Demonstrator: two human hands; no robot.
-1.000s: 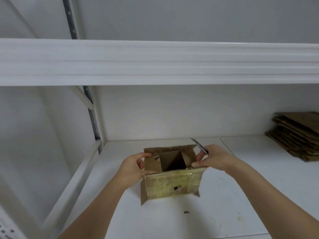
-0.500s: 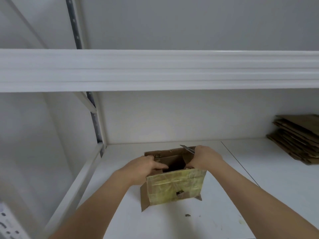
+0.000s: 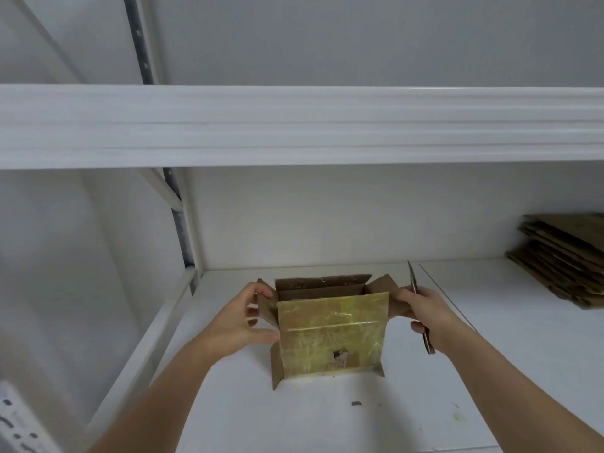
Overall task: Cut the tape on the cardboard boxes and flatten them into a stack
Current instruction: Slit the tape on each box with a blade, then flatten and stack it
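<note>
With the left hand (image 3: 237,325) pinching one side flap and the right hand (image 3: 421,310) gripping the other plus the cutter (image 3: 416,299), the box (image 3: 330,335) between the fingers could tear unevenly or the blade nick skin.

The cardboard box (image 3: 330,328) is brown, its near face covered in glossy yellowish-green tape (image 3: 333,335) with pale streaks and one small torn patch showing grey-brown; its flaps are plain brown, the far one dotted with small dark holes; the shelf (image 3: 474,380) is white, marked by a dark speck and a faint yellowish stain near its front edge; the stack of flattened cardboard (image 3: 568,259) at the shelf's right edge is dull brown; the knife (image 3: 416,299) is dark with a grey blade; the upright post (image 3: 178,220) is grey metal.
</note>
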